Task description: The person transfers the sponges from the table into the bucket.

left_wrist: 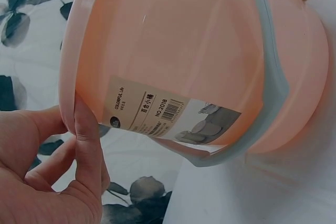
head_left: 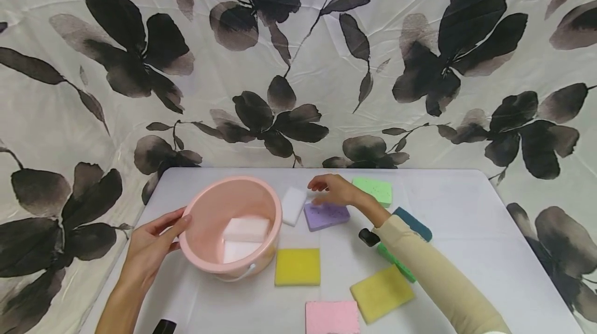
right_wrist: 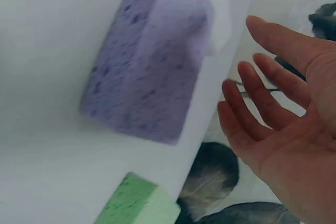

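Pink bucket (head_left: 210, 204): pinching rim (left_wrist: 71, 61) with left hand (head_left: 151, 238), nothing with right hand (head_left: 337, 190) near purple sponge (head_left: 327, 220). Could tip if tugged.

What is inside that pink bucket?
Two white sponges are visible inside the pink bucket: one farther back, one nearer. The near rim cuts off the nearer one, and whatever lies beneath them is hidden.
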`<state>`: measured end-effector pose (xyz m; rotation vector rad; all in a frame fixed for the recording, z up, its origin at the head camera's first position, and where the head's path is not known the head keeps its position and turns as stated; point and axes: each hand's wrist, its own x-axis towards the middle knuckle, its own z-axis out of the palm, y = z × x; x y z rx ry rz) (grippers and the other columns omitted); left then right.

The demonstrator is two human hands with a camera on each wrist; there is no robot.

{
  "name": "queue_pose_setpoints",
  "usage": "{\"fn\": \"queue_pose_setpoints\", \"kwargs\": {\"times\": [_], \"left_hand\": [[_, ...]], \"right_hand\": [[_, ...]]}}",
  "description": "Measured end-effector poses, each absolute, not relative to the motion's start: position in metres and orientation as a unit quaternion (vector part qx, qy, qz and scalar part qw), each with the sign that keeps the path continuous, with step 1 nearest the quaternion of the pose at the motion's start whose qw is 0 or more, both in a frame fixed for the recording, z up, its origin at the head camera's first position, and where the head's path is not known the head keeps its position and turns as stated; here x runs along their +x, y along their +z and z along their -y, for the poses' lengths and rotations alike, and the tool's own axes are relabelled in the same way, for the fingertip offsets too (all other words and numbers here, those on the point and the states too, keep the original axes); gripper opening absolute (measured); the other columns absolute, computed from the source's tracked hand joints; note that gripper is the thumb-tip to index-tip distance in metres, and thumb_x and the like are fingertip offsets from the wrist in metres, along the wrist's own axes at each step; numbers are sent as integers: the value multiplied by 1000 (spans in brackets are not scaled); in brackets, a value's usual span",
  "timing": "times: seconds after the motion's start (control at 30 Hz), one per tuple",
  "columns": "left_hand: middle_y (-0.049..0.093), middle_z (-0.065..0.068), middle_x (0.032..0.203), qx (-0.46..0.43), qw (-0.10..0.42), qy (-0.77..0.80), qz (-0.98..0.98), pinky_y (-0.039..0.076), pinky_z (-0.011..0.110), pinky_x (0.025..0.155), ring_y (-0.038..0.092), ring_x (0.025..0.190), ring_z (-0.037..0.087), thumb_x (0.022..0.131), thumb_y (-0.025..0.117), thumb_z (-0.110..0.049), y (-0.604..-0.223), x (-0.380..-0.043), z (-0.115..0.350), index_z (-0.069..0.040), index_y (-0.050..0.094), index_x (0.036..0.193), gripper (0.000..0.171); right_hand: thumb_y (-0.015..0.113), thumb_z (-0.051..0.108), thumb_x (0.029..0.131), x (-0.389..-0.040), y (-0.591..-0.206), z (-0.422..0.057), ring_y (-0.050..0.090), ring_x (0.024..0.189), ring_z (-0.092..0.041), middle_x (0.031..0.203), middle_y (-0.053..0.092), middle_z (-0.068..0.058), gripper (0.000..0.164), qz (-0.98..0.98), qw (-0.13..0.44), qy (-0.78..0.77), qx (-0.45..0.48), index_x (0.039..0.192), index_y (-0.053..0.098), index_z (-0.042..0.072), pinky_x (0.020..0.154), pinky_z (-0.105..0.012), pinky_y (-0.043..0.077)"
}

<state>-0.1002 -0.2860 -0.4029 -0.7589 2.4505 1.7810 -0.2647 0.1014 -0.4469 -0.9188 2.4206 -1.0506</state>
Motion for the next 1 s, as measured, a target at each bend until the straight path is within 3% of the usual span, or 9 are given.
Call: {"fn": "queue_pose_setpoints", "kwargs": {"times": [0.17,0.3,0.4,0.5,0.6,0.83,1.0], "left_hand": [[60,-25,108,-247,7,576,-779,58,19,74,64,90,-6,91,79,-41,-404,-98,288,-4,55,147,72],[63,-8,127,-248,11,568,-785,58,19,75,64,90,-5,92,77,-43,-404,-98,287,-6,56,147,70],[55,7,145,-244,18,561,-791,58,19,75,64,90,-3,94,74,-45,-404,-99,286,-7,55,148,69],[51,13,150,-243,19,558,-793,58,19,75,64,90,-4,95,73,-45,-403,-100,286,-7,54,149,68],[51,13,150,-242,17,557,-794,58,19,75,64,90,-5,95,73,-46,-403,-99,286,-7,54,149,69],[55,8,144,-230,12,562,-794,58,19,76,64,91,-5,94,74,-45,-404,-99,287,-6,55,148,69],[59,0,135,-223,6,565,-794,58,19,75,64,91,-4,94,74,-46,-404,-98,288,-6,55,147,70]], "right_hand": [[79,4,88,-265,-460,-107,64,113,-37,118,69,-22,37,-859,180,-334,-344,121,66,-8,102,-46,51],[79,4,88,-265,-468,-112,65,111,-33,117,71,-19,36,-863,185,-313,-351,121,67,-7,101,-42,52],[79,6,89,-265,-471,-115,66,110,-29,115,73,-16,33,-868,183,-297,-353,119,70,-6,102,-41,51],[77,7,91,-264,-472,-116,65,107,-26,111,74,-11,27,-870,182,-287,-357,115,72,-3,101,-42,51],[77,8,91,-264,-470,-117,64,103,-24,107,73,-9,23,-869,185,-285,-359,112,72,0,100,-42,50],[82,7,87,-262,-459,-121,67,113,-28,111,73,-12,24,-866,195,-294,-355,107,68,4,102,-45,50],[82,7,86,-263,-450,-124,68,99,-24,101,73,-10,23,-861,200,-277,-378,106,70,2,90,-39,56]]}}
